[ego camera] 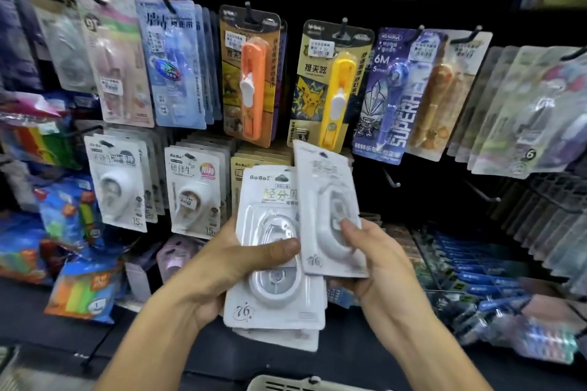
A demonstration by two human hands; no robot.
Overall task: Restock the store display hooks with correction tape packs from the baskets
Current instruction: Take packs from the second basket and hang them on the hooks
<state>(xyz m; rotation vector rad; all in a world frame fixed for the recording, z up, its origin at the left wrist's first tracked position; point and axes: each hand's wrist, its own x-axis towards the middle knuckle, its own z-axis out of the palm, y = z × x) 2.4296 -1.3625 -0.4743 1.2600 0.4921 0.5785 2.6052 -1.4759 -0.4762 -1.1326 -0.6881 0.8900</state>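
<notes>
Cut off at the bottom edge: a pale plastic basket (305, 384), only its rim showing, contents out of sight. Blurred beyond reading along the top edge of the display wall (444, 194): several hanging packs. Smeared at the right edge too, a fan of clear-fronted packs (521, 111) and blue items (482, 282) lower down, type unclear.

Held in front of the wall, near its lower middle: a stack of white correction tape packs (274, 267) in the left hand (228, 267), thumb pressed across the top blister, other fingers hidden behind the cards. Number in the stack hard to tell; at least two more edges peeking out below. Overlapping the stack's right side, a single white pack (328, 213), tilted slightly, pinched by the right hand (371, 260), thumb on the blister, remaining fingers curled underneath.

Just beyond that pack's top, two bare hooks (392, 179) jutting from dark panel. Hanging above, an orange clip pack (251, 73) and a yellow clip pack (330, 86). To the left, rows of white tape packs (193, 190) already hung. Colourful bags (79, 263) at the left edge, badly blurred.
</notes>
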